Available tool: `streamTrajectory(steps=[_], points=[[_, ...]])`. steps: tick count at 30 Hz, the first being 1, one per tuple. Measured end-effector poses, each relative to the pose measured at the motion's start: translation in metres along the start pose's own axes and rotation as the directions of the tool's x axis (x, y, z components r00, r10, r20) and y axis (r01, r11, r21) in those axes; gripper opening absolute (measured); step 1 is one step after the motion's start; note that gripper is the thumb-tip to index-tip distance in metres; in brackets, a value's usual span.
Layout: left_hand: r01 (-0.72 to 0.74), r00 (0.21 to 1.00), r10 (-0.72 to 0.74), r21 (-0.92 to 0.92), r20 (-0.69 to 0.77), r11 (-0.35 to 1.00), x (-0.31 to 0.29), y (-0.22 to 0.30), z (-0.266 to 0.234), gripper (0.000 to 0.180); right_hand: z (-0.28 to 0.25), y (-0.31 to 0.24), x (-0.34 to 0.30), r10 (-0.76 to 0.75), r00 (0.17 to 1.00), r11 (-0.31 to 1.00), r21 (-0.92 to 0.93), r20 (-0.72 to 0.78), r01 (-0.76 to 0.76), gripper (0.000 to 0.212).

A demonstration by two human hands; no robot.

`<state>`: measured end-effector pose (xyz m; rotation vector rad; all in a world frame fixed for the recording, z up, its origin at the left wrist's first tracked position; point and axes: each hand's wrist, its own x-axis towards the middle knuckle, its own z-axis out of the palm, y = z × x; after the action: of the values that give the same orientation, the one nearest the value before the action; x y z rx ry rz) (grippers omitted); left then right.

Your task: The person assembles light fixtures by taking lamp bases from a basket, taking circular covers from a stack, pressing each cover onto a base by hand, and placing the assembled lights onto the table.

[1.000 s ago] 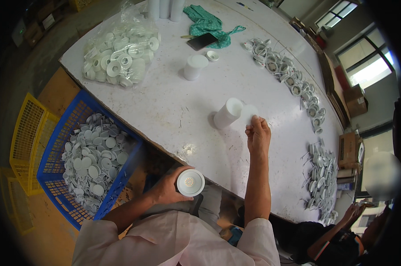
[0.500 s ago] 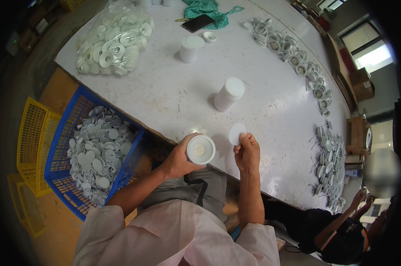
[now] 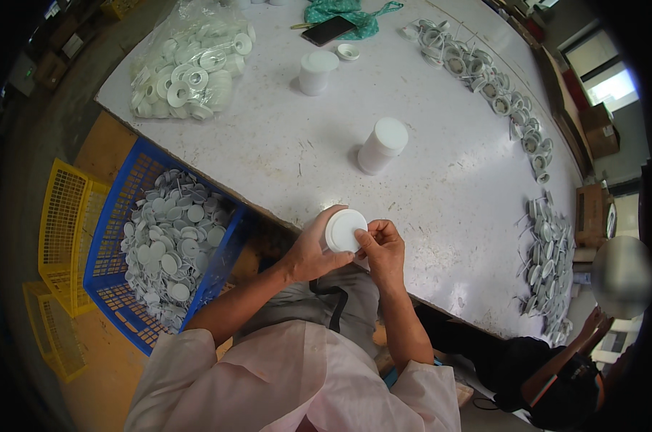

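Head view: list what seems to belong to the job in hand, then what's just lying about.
Likely part of the job:
White round piece, held in the left hand, touched by the right hand
Nearer white cylinder
Bag of white rings
Blue basket of white discs

Probably just lying about:
Dark phone
Green cloth
Yellow baskets

Blurry grey round object [image 3: 623, 278], far right

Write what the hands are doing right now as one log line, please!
left hand: holding round white piece | right hand: thumb on its edge | table: two white tubes standing
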<state>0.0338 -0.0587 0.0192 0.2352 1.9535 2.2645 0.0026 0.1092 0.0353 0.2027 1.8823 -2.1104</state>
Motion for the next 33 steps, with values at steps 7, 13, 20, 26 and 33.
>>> streamTrajectory(steps=[7, 13, 20, 26, 33], points=[[0.073, 0.989, -0.066, 0.042, -0.135, 0.996, 0.001, 0.010, 0.006, 0.054, 0.005, 0.002, 0.000, -0.011, 1.000, 1.000, 0.003, 0.002, 0.011, 0.018], [0.060, 0.986, -0.049, 0.067, -0.158, 0.996, 0.000, 0.002, 0.008, 0.049, 0.005, 0.006, 0.000, 0.029, 0.999, 0.999, 0.029, 0.017, -0.029, 0.020], [0.019, 0.992, 0.002, 0.162, -0.129, 0.987, -0.003, -0.011, 0.006, 0.043, 0.005, 0.010, -0.002, 0.109, 0.993, 0.990, 0.087, 0.048, -0.113, 0.021], [0.025, 0.985, 0.008, 0.187, -0.173, 0.982, -0.003, -0.009, 0.008, 0.042, 0.006, 0.019, -0.002, 0.133, 0.991, 0.991, 0.022, 0.026, -0.134, 0.022], [0.077, 0.903, -0.003, 0.155, -0.430, 0.985, -0.039, -0.009, -0.029, 0.058, -0.012, -0.004, -0.008, -0.006, 0.999, 0.998, 0.058, 0.054, 0.003, 0.018]])
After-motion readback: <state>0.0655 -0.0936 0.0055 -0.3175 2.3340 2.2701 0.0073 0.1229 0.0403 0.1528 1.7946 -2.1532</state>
